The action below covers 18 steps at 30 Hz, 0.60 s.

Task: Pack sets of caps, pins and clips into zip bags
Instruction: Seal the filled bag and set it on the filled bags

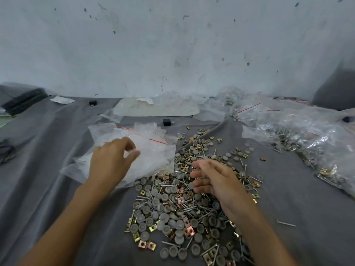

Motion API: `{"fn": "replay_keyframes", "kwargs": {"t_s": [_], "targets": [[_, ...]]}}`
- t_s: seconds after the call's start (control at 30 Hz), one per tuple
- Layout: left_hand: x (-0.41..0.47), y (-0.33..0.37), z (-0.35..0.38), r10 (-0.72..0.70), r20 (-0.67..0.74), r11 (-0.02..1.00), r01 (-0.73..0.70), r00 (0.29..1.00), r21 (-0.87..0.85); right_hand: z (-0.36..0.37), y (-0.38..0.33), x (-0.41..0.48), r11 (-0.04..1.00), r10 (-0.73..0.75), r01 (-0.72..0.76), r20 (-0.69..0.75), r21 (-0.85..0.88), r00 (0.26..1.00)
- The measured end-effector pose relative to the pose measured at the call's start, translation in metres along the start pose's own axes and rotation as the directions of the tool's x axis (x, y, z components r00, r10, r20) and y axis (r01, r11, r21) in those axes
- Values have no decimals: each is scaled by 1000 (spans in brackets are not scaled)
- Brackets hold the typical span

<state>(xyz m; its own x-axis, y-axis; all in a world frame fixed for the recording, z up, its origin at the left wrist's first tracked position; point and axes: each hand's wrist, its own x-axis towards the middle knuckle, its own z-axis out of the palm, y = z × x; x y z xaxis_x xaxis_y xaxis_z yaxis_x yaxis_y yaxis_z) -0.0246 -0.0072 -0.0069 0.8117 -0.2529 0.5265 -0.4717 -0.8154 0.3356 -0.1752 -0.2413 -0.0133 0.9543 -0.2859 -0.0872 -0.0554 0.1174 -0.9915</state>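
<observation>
While the pile (172, 204) of caps, pins and clips lay loose, left hand (113, 160) hung blurred over empty zip bags (149, 150), grip unclear; right hand (213, 179) hovered slack-fingered above it. Some filled bags (307, 135) sat far right, plenty left!

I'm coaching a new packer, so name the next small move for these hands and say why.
Probably: the left hand pinches one bag off the stack of zip bags and lifts it. It hovers over that stack, thumb and fingers nearly meeting, with no bag raised, while the right hand hangs curled over the pile of caps, pins and clips.
</observation>
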Motion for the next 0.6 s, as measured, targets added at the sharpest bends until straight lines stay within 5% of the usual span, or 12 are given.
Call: {"fn": "replay_keyframes", "kwargs": {"t_s": [0.13, 0.3, 0.43, 0.6], "targets": [[-18, 10, -17, 13, -27, 991, -16, 1000, -130, 3, -3, -5, 1000, -20, 19, 10, 23, 1000], [-50, 58, -38, 417, -34, 884, -414, 908, -215, 1, -7, -5, 985, 59, -62, 21, 163, 998], [-63, 65, -33, 587, -23, 784, -575, 810, -234, -8, -12, -3, 940, 145, -169, 101, 297, 984], [-67, 53, -15, 558, 154, 828, -532, 816, -180, -10, -4, -2, 996, 89, -89, 1, 0, 996]]}}
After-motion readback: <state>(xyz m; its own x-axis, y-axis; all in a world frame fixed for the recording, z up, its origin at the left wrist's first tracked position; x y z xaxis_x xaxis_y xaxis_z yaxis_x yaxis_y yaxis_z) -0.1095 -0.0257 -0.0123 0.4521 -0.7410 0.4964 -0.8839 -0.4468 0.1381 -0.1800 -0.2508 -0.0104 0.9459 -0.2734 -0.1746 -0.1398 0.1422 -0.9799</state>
